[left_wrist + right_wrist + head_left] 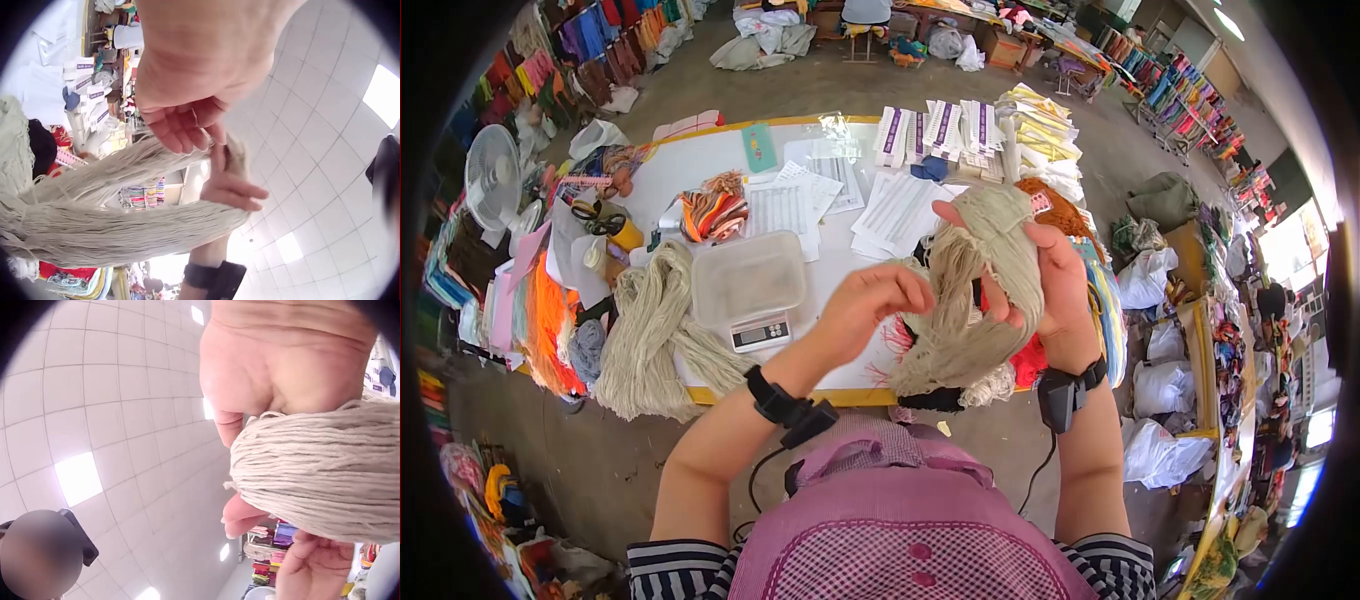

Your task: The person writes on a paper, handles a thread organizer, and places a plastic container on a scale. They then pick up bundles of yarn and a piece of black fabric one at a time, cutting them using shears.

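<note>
My right hand holds up a beige yarn skein over the right side of the table. The skein hangs as a loop between thumb and fingers, and some fingers poke out through it in the left wrist view. In the right wrist view its thick strands cross just below the palm. My left hand hovers beside the loop's left side, fingers loosely bent, with nothing visible in them. From the left wrist, those fingertips overlap the upper strand of the skein.
Another beige skein lies over the table's left front edge. Near it a clear plastic tub sits on a digital scale. Printed sheets, labelled white packs and orange yarn lie behind. A fan stands at left.
</note>
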Demonstrator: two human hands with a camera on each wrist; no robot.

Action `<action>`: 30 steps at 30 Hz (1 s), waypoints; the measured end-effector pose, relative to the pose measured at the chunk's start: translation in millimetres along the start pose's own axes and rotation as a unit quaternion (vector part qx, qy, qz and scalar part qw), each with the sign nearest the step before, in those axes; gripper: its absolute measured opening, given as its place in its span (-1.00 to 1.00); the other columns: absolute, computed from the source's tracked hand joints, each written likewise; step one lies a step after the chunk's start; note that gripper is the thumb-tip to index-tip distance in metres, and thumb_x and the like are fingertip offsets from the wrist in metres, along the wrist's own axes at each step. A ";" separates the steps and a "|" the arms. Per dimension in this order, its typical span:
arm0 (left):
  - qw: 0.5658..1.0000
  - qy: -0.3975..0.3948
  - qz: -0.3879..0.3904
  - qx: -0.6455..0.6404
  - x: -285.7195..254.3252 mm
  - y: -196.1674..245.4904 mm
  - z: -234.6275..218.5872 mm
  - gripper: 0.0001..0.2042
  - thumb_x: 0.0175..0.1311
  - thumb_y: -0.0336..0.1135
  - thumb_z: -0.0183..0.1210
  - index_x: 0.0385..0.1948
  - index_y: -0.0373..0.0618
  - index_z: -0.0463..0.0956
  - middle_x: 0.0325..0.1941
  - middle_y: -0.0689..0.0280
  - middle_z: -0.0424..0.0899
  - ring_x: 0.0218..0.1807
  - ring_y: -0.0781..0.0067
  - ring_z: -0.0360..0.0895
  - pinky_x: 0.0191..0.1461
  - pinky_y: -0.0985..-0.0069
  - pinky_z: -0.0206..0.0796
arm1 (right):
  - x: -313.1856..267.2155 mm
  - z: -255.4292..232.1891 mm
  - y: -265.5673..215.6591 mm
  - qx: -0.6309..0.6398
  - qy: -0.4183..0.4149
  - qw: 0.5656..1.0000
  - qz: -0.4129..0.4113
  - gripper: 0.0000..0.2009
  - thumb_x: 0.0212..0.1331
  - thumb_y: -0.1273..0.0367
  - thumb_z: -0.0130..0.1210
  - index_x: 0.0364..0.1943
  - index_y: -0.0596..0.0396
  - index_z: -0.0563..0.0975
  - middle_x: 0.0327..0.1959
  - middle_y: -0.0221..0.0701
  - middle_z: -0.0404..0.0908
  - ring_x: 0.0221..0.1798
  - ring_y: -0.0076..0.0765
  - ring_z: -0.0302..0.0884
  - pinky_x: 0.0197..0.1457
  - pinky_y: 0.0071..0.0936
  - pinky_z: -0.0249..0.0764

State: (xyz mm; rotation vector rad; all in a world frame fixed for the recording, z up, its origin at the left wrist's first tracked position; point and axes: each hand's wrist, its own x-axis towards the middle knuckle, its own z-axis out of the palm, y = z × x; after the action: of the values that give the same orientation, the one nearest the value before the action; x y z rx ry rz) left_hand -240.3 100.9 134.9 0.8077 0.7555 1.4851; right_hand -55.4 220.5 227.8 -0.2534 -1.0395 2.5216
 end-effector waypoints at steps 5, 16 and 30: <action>0.989 -0.078 -0.123 -0.034 -7.4 -62.9 19.2 -0.88 0.21 -0.49 -0.06 -0.37 -0.22 0.49 -0.23 0.27 0.55 -0.13 0.48 0.48 0.01 0.58 0.29 | -10.2 8.2 -7.4 -0.030 0.005 0.999 -0.029 -0.42 0.30 0.13 -0.26 0.26 0.33 0.25 0.28 0.12 0.30 -0.80 -0.11 0.37 -0.87 -0.40 0.24; 0.954 0.131 -0.029 0.267 41.8 -68.5 -15.9 -0.61 0.29 -0.42 0.12 0.16 -0.24 0.40 0.16 0.25 0.54 0.15 0.43 0.45 0.28 0.45 0.19 | -89.6 13.6 -42.3 -0.051 -0.082 0.980 -0.176 -0.33 0.26 0.06 -0.09 0.29 0.35 0.19 0.17 0.21 0.39 -0.82 -0.22 0.45 -0.82 -0.49 0.40; 0.984 -0.082 0.126 -0.095 36.8 20.8 36.7 -0.03 0.06 -0.51 0.25 0.48 0.14 -0.24 0.57 0.25 -0.16 0.57 0.24 -0.16 0.55 0.25 -0.20 | -85.6 -102.6 24.9 -0.424 0.268 0.844 -0.189 -0.79 0.05 0.61 0.03 -0.21 0.12 0.51 -0.23 -0.47 0.57 -0.14 -0.58 0.51 -0.02 -0.56 0.43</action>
State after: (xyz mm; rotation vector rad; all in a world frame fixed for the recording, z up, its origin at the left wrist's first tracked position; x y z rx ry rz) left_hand -222.1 136.3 174.4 0.8904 0.3926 1.6630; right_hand 46.7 233.0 138.9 -0.8426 -1.6683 1.3711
